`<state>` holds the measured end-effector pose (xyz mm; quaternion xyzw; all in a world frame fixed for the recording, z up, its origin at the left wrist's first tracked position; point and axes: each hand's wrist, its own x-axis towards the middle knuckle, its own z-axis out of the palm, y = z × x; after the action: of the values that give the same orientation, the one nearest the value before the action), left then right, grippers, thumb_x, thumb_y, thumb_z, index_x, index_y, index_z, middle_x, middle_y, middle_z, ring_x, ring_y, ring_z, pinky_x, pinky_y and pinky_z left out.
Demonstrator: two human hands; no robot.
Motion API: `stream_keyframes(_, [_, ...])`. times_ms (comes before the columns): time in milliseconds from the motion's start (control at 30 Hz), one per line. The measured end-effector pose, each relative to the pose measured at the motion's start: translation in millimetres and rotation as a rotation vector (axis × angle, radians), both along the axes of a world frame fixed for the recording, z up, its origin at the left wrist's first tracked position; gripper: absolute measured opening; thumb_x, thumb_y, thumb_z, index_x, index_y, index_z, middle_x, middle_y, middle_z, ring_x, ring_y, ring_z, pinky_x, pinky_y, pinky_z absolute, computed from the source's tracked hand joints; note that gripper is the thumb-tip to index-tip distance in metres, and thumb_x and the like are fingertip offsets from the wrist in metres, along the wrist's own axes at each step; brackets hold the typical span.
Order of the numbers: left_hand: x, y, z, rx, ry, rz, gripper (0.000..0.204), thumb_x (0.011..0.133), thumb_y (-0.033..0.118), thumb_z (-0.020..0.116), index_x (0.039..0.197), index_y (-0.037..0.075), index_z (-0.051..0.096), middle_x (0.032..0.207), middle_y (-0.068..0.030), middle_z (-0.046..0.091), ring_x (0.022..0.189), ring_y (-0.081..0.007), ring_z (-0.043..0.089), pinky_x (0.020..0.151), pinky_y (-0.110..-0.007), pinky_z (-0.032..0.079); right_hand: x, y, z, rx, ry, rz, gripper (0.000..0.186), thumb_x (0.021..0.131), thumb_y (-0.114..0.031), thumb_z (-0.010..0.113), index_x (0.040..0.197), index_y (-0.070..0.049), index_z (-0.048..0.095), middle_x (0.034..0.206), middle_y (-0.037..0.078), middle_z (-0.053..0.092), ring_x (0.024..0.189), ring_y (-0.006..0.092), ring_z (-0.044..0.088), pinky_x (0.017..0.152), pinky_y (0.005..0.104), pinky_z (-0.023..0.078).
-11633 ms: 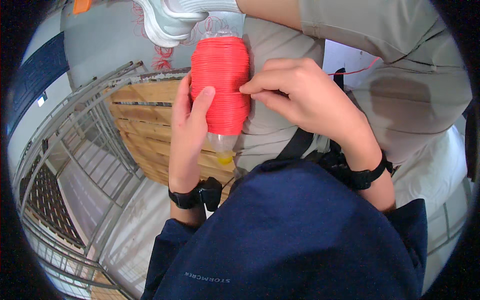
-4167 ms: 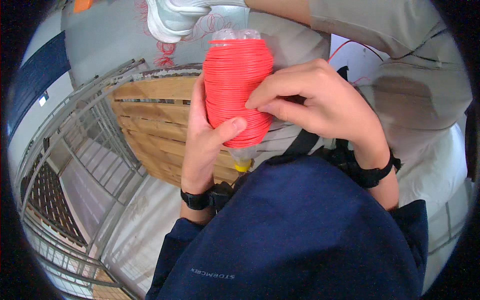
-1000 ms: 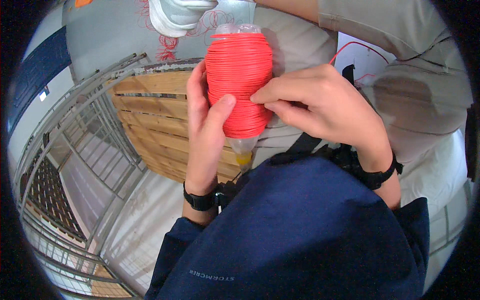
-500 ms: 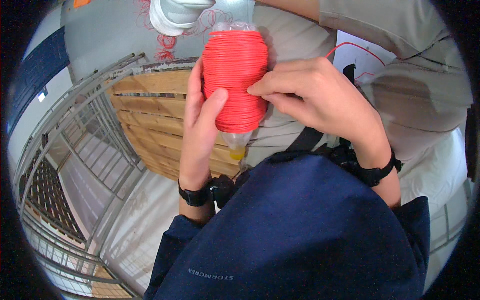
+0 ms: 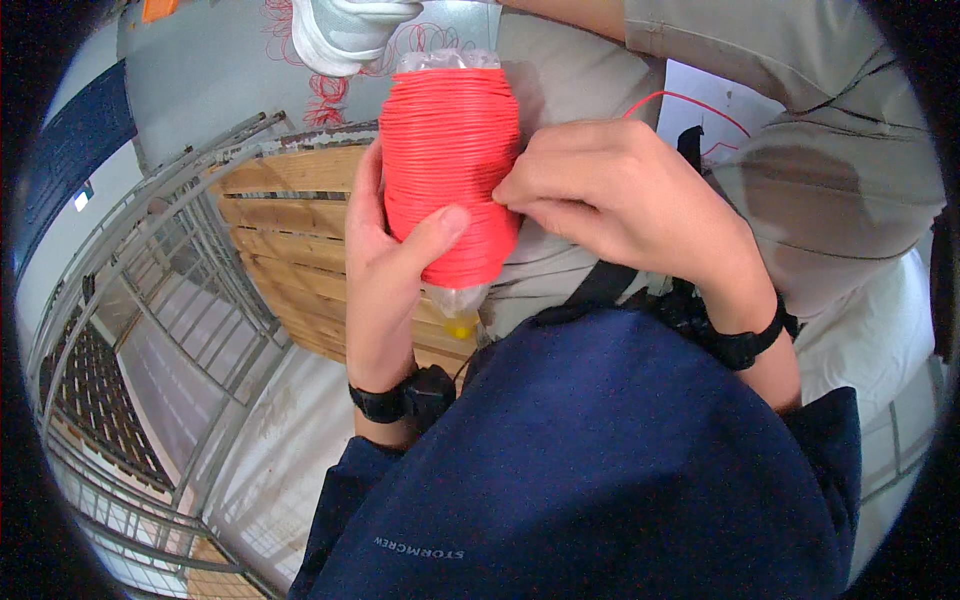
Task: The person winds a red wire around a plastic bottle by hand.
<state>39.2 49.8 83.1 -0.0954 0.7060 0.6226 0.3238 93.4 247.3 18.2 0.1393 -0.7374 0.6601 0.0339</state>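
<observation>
A clear plastic bottle (image 5: 460,300) with a yellow cap lies cap-end toward me, its body covered in tight, even turns of red cord (image 5: 450,140). Around its left side wraps my left hand (image 5: 395,235), thumb pressed on top of the windings. My right hand (image 5: 595,190) is closed, thumb and fingertips pinched against the right side of the coils. From behind this hand the cord's loose length (image 5: 690,97) arches away to the right. What sits exactly between the pinching fingertips is hidden. Both wrists carry black straps.
Loose red cord tangles (image 5: 328,100) lie on the grey floor near a pale shoe (image 5: 345,35). A slatted wooden board (image 5: 290,215) and a metal rack (image 5: 190,300) stand at left. Trousered legs (image 5: 840,180) are at right, beside a white sheet (image 5: 735,100).
The wound bottle and my left hand have shifted slightly left and toward me, the bottle tilting a little. My right hand keeps its pinch, nearly in place.
</observation>
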Motion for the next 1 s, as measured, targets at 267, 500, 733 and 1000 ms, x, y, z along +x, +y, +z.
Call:
stream_keyframes(267, [8,4,-5,0.022,-0.092,-0.028,0.069,0.090,0.013,0.065,0.148,0.000,0.030,0.139,-0.0106,0.050,0.127,-0.0175,0.048,0.108,-0.035,0.038,4,10,5,0.007,0.018,-0.036,0.010,0.079,-0.008,0.064,0.084,-0.003,0.057,0.076,0.015,0.057,0.074,0.0349,0.060,0.066,0.0422,0.048])
stream_keyframes(500, [0,-11,-16,0.058,-0.074,-0.099,0.062,0.096,0.016,0.059,0.148,-0.001,0.031,0.140,-0.0109,0.049,0.128,-0.0173,0.047,0.109,-0.033,0.035,5,10,9,0.027,-0.017,-0.075,0.011,0.076,-0.007,0.064,0.086,-0.002,0.061,0.078,0.015,0.060,0.075,0.0356,0.061,0.066,0.0419,0.049])
stream_keyframes(733, [-5,-9,-17,0.020,0.007,-0.127,0.058,0.096,0.016,0.056,0.146,-0.002,0.033,0.139,-0.0113,0.049,0.127,-0.0175,0.048,0.109,-0.033,0.035,4,4,4,0.018,0.007,-0.079,0.011,0.077,-0.007,0.065,0.086,-0.002,0.061,0.080,0.015,0.058,0.076,0.0363,0.061,0.067,0.0430,0.049])
stream_keyframes(1000, [-6,-9,-24,0.064,-0.028,-0.063,0.055,0.094,0.020,0.052,0.142,-0.003,0.037,0.134,-0.0116,0.053,0.122,-0.0177,0.051,0.107,-0.032,0.037,-1,6,1,0.039,-0.031,-0.076,0.010,0.076,-0.003,0.064,0.084,-0.001,0.058,0.085,0.016,0.058,0.080,0.0367,0.061,0.069,0.0438,0.049])
